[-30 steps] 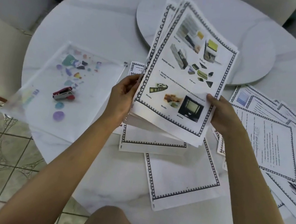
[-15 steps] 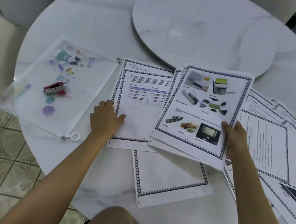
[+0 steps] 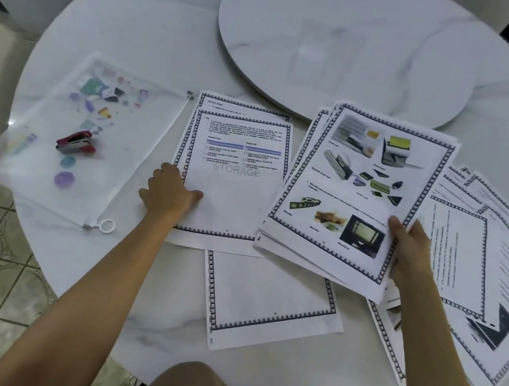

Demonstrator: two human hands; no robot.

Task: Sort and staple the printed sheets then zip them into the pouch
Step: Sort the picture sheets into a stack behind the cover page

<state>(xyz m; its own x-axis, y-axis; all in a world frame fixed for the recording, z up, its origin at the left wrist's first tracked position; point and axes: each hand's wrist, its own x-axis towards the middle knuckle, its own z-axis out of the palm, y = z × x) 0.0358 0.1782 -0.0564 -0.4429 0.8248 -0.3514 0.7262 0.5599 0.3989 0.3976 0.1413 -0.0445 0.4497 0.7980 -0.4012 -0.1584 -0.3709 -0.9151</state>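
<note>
At the left of the table [image 3: 170, 36], the translucent pouch [image 3: 125, 182] lies flat, its zip ring [image 3: 107, 226] toward the near edge. The red stapler [image 3: 76, 142] sits on or inside it; I cannot tell which. Just right of it, the left hand [image 3: 171, 191] rests with bent fingers on the left edge of the STORAGE sheet [image 3: 236, 171], thumb flat on the paper. Whether it pinches that edge is unclear. Sorting looks like the step in hand, so this hand should pin the sheet against sliding while pages are compared. Right of centre, the right hand [image 3: 411, 246] grips the near right corner of the fanned stack [image 3: 360, 187], thumb on top, picture page uppermost and tilted. Its edges want squaring before stapling. Loose sheets [image 3: 471, 254] overlap at the right.
</note>
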